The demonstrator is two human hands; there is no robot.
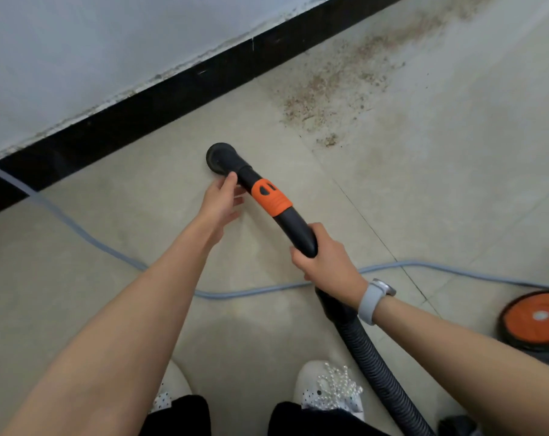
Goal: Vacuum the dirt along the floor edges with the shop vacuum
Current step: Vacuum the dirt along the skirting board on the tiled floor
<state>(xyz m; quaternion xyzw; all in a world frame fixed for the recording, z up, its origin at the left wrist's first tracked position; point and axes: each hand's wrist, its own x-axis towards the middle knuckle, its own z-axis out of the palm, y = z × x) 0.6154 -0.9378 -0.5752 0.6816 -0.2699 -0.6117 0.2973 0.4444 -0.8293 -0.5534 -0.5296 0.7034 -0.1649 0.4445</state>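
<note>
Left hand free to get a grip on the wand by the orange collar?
Probably yes: the left hand hangs beside the wand, thumb near it, fingers relaxed and holding nothing, with nothing between them.

A curved black vacuum wand (278, 215) with an orange collar (271, 198) is angling down toward the tiled floor, its round black nozzle (220, 157) sitting on the pale tile near the black baseboard. A ribbed black hose (374, 366) is trailing back from the wand toward the lower right. Brown gritty dirt (336, 89) is lying scattered along the floor edge, up and right of the nozzle and apart from it
</note>
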